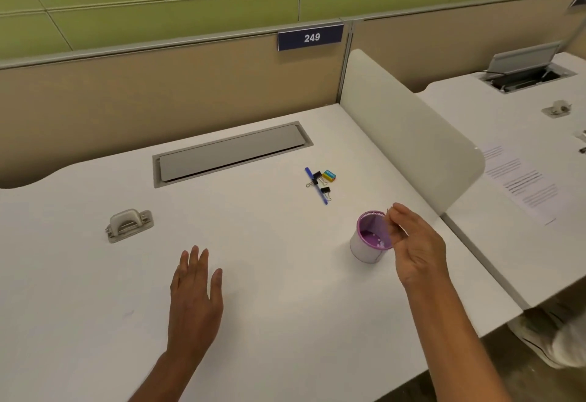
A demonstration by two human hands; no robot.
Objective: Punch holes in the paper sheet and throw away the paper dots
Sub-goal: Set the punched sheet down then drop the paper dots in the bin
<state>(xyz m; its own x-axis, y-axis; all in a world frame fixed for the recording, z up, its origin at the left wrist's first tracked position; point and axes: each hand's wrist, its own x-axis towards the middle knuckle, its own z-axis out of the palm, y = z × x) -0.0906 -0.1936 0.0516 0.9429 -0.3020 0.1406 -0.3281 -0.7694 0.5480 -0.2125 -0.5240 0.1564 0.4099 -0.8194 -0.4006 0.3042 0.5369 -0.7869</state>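
A grey hole punch [129,224] stands on the white desk [285,306] at the left, apart from both hands. A small white cup with a purple inside [369,240] stands at the right, with white paper dots lying on its bottom. My right hand [415,246] hovers over the cup's right rim, thumb and fingertips pinched together; anything between them is too small to see. My left hand [195,294] lies flat on the desk with its fingers spread, holding nothing. I cannot make out a paper sheet on this white desk.
A blue pen [315,185], black binder clips [317,178] and a small coloured box [329,175] lie behind the cup. A grey cable hatch [231,154] sits at the back. A white divider [412,135] separates a neighbouring desk holding a printed sheet [523,183].
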